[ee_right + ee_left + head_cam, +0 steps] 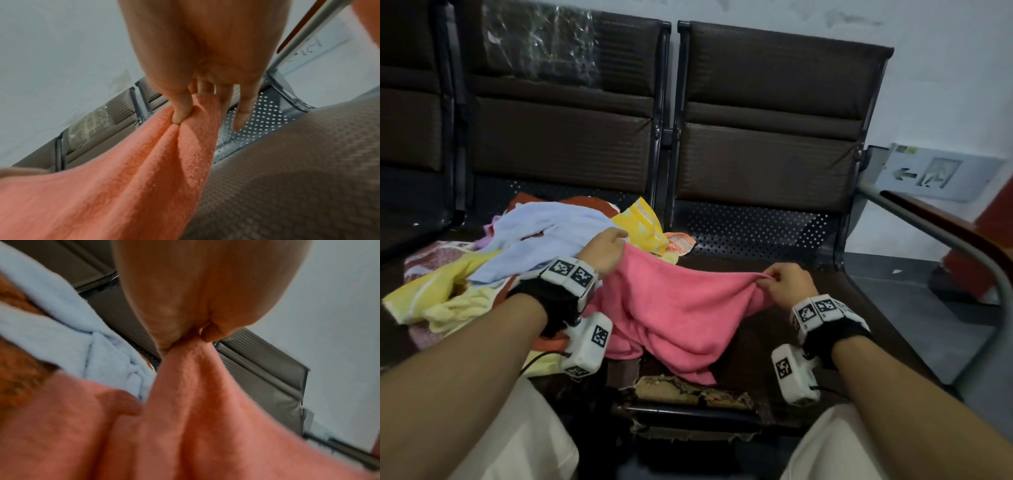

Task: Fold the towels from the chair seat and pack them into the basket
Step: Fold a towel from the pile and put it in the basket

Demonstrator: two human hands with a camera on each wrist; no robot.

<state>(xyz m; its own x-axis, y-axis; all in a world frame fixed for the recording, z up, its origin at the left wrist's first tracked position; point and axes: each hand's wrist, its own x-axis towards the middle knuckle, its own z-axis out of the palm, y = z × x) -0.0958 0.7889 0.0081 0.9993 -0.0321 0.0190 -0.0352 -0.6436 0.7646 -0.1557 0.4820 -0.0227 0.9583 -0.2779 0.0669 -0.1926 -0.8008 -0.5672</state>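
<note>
A pink towel hangs stretched between both hands above the brown chair seat. My left hand pinches its far left corner; in the left wrist view the towel bunches up into that hand. My right hand pinches the right corner between thumb and forefinger, and the right wrist view shows the towel drawn to that hand with the other fingers hanging straight. The towel's lower edge sags onto the seat front. No basket is in view.
A heap of towels lies on the left seat: light blue, yellow, orange and patterned ones. A yellow bag lies behind it. Brown seat backs stand behind. A metal armrest runs along the right. The seat's front edge is torn.
</note>
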